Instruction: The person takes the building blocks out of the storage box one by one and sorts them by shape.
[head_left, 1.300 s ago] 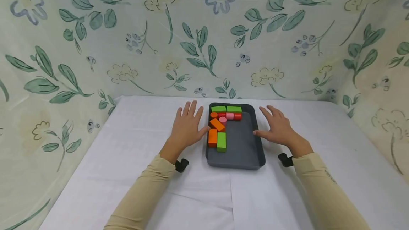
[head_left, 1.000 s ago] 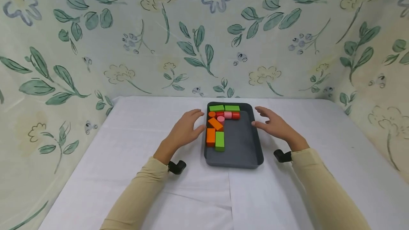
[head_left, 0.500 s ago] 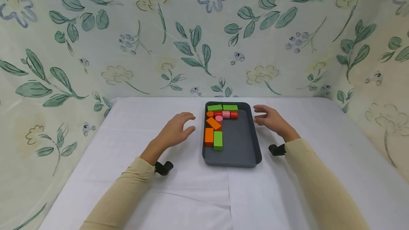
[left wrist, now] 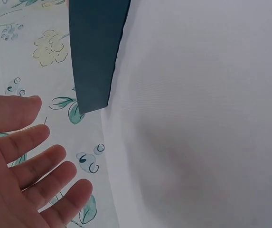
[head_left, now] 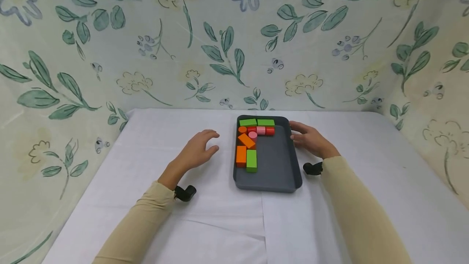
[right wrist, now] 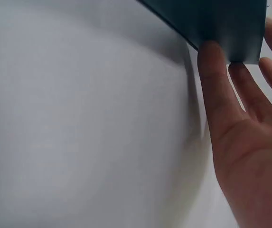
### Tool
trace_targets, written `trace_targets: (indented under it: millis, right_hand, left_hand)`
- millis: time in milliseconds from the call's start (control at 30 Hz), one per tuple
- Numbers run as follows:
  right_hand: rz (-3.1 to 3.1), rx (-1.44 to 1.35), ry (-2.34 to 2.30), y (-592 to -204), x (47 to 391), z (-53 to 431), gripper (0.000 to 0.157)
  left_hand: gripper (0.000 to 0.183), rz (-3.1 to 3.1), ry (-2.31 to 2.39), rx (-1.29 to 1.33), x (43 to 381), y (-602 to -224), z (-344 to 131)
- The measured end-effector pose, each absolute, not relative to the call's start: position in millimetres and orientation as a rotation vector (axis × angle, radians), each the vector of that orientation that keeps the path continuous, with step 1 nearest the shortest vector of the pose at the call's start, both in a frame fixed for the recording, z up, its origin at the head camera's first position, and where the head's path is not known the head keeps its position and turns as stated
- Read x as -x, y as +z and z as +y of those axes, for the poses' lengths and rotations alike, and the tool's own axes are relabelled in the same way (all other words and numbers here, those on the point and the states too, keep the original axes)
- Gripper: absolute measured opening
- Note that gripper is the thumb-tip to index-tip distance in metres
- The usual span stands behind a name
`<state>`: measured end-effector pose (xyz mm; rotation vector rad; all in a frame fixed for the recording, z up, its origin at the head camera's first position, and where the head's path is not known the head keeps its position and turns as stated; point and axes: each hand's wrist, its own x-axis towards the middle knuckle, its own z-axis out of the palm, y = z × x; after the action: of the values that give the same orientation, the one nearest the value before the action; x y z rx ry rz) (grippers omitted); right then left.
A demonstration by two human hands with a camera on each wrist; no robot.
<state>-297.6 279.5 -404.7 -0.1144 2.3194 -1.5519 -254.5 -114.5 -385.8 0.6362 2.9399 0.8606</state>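
Note:
A dark grey rectangular tray (head_left: 275, 178) lies on the white cloth with colored blocks along its left and far sides. Two green blocks (head_left: 248, 122) line the far wall, and a third green block (head_left: 251, 161) sits beside an orange block (head_left: 241, 157). Between them are a slanted orange block (head_left: 246, 141), an orange cylinder (head_left: 242, 130), pink and red cylinders (head_left: 270, 130). My right hand (head_left: 310, 139) is at the tray's right wall, its fingertips touching the outside. To the left, apart from the tray, my left hand (head_left: 196, 148) hovers with loosely bent fingers, holding nothing.
White cloth (head_left: 146, 166) covers the table around the tray. Behind it hangs a floral curtain (head_left: 234, 93), which also runs along both sides. Black wrist cameras (head_left: 185, 193) are strapped to both wrists.
My left hand has drawn back leftward from the tray's left side, its fingers no longer spread. My right hand has moved in to the tray's right wall. The blocks keep their places.

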Motion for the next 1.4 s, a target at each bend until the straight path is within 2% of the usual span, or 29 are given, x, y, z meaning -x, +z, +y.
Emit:
trace_targets:
  millis: [533,767,1067,1267,1400]
  right_hand:
    - [2.24,0.092,-1.592,-406.7,302.4,284.0,0.072]
    - [2.218,0.081,-1.628,-409.2,302.1,284.3,0.074]
    - [2.167,0.065,-1.688,-414.4,300.5,288.5,0.074]
    - [2.159,0.067,-1.684,-417.1,302.0,288.2,0.074]
    - [2.144,0.067,-1.68,-411.7,300.2,285.3,0.074]
  left_hand:
    - [0.042,2.938,0.818,-0.654,262.4,-379.9,-111.7]
    - [0.04,2.968,0.666,-0.692,287.1,-365.8,-97.1]
    - [0.038,2.981,0.144,-0.859,326.6,-345.6,-74.1]
    - [0.039,2.932,0.096,-0.892,336.5,-348.5,-58.2]
    - [0.038,2.905,0.115,-0.962,330.3,-351.0,-46.5]
